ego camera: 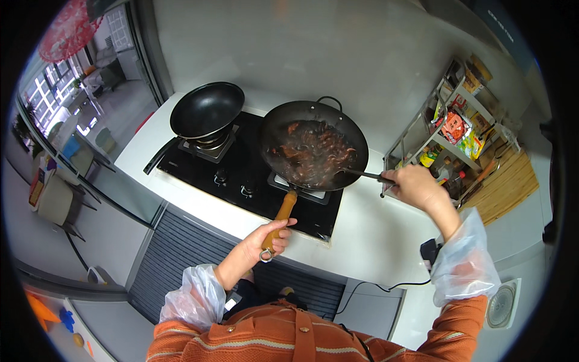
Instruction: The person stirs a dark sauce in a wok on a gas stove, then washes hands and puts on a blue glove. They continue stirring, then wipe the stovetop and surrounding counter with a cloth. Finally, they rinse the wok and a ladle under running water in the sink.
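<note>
A dark wok sits over the right burner of the gas hob, with steaming brown food in dark liquid inside it. My left hand is closed around the wok's wooden handle, near its metal hanging ring. At the wok's right side, my right hand grips the dark handle of a long cooking utensil. The utensil's far end dips among the food, so its head is hidden. Clear plastic sleeve covers are on both forearms.
A black frying pan rests on the left burner, its handle pointing toward the front left. Control knobs line the hob. Right of the worktop stand a metal rack of packets and bottles and a wooden board. A black cable hangs over the front edge.
</note>
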The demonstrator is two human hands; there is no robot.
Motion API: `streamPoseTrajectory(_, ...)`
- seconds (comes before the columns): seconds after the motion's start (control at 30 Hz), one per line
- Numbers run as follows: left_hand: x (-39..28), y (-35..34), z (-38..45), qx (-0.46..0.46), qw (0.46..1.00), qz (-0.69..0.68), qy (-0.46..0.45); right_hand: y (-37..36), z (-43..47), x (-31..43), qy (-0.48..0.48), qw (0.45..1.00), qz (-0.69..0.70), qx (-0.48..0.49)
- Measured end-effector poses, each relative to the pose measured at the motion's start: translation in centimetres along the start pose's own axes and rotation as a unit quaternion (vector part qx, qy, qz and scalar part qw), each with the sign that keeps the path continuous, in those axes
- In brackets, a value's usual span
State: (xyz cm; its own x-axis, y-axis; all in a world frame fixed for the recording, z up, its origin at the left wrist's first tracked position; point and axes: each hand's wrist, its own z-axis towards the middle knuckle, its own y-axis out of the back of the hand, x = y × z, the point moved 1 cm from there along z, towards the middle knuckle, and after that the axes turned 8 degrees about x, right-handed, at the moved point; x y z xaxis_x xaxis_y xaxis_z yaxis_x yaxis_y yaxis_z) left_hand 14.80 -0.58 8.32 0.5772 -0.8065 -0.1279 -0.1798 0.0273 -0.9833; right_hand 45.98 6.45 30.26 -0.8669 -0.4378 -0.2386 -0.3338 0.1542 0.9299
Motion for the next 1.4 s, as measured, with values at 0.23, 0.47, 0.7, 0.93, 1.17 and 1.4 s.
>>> streamPoseTrajectory(0.23,-0.6,-0.7,-0.2,-0.045,0.997,0.049,0.029,-4.6,2.1,2.6,-0.076,0.994,0.045,-0.063)
streamPoseTrajectory(0.47,-0.6,0.0,0.2,-0.049,0.996,0.063,0.051,6.9,-0.4,1.5,-0.18,0.954,0.234,0.044)
streamPoseTrajectory(0.7,-0.5,0.0,0.4,-0.055,0.995,0.049,0.065,5.6,6.3,-0.6,-0.287,0.9,0.32,0.072)
streamPoseTrajectory(0.93,-0.9,-0.3,0.2,-0.047,0.992,0.07,0.091,-2.0,10.7,-6.8,-0.227,0.921,0.219,0.229)
streamPoseTrajectory(1.17,-1.3,-0.9,0.0,-0.059,0.991,0.058,0.107,-10.3,11.7,-2.9,-0.212,0.775,0.562,0.196)
streamPoseTrajectory(1.4,-1.3,-0.7,-0.1,-0.058,0.991,0.073,0.091,-8.4,11.1,1.6,-0.199,0.734,0.639,0.117)
